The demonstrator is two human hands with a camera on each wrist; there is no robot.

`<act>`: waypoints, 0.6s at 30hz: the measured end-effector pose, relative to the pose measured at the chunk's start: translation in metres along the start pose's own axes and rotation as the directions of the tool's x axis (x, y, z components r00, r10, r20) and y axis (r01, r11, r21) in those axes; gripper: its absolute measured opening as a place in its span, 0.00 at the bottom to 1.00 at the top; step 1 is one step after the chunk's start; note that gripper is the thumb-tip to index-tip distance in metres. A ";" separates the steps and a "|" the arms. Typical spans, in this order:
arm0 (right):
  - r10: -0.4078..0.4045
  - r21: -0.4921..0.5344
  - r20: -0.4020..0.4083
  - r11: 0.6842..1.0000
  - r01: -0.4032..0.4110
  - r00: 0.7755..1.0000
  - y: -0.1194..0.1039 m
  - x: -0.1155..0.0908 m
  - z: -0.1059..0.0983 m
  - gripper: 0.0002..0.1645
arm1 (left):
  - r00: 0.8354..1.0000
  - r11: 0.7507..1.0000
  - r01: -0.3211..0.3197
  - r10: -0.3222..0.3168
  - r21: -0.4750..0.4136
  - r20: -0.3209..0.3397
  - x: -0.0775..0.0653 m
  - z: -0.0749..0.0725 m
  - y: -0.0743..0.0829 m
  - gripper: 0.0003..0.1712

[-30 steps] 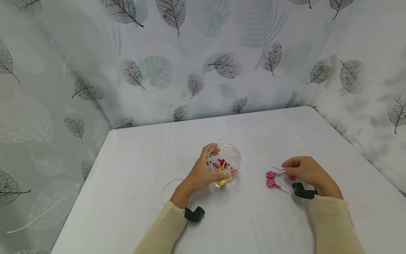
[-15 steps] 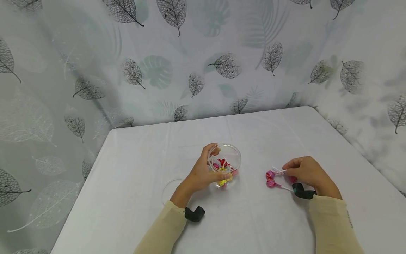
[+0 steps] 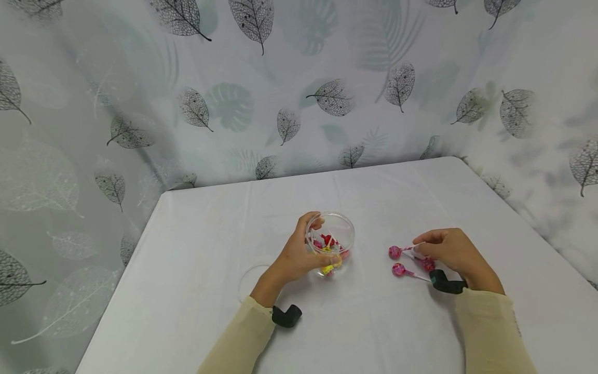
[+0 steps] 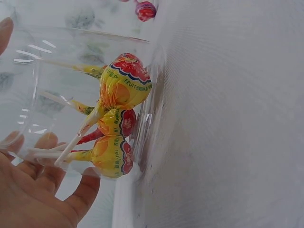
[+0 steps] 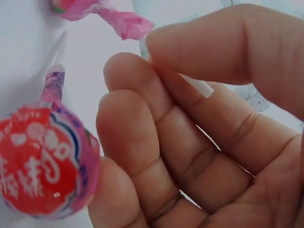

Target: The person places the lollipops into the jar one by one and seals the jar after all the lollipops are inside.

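My left hand (image 3: 296,254) grips a clear plastic jar (image 3: 351,231) standing on the table, its thumb across the near side. Several wrapped lollipops (image 4: 126,85), yellow and red, lie inside with white sticks leaning. Thumb and fingertips of my right hand (image 3: 455,257) pinch the stick of a pink lollipop (image 3: 395,252), whose wrapper twist (image 5: 133,24) shows beside the thumb in the right wrist view. Under and beside that hand are two more pink lollipops, one nearer the front (image 3: 399,269) and one partly hidden below the fingers (image 3: 428,264).
A thin clear round lid or ring (image 3: 244,275) lies left of the jar, partly behind the left wrist. The white table (image 3: 210,234) ends at a leaf-patterned curtain (image 3: 299,104) at the back and sides. Black wrist mounts (image 3: 286,316) stick out at both wrists.
The pinched lollipop has shifted slightly away and left, so its head now stands apart from the nearer one. My right hand has moved a little; the left hand and jar stay put.
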State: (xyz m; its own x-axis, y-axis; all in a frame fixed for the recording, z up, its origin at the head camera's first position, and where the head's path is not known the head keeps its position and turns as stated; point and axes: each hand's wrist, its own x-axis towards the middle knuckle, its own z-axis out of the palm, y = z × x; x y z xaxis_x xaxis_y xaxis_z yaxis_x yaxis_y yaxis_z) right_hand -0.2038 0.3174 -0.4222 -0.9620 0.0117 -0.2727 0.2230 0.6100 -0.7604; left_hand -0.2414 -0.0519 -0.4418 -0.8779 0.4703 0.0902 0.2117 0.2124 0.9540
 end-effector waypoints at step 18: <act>-0.062 0.091 -0.080 0.993 0.069 0.995 -0.007 -0.002 0.005 0.19 | 1.000 1.000 0.017 -0.017 0.002 -0.009 0.000 0.001 0.001 0.62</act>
State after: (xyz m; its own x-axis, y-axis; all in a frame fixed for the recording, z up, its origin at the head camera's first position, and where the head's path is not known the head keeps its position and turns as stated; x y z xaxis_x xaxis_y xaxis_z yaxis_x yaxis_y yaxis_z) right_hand -0.2022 0.3091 -0.4197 -0.9835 0.0371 -0.1773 0.1695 0.5344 -0.8281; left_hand -0.2408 -0.0513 -0.4411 -0.8853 0.4586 0.0765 0.1976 0.2221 0.9548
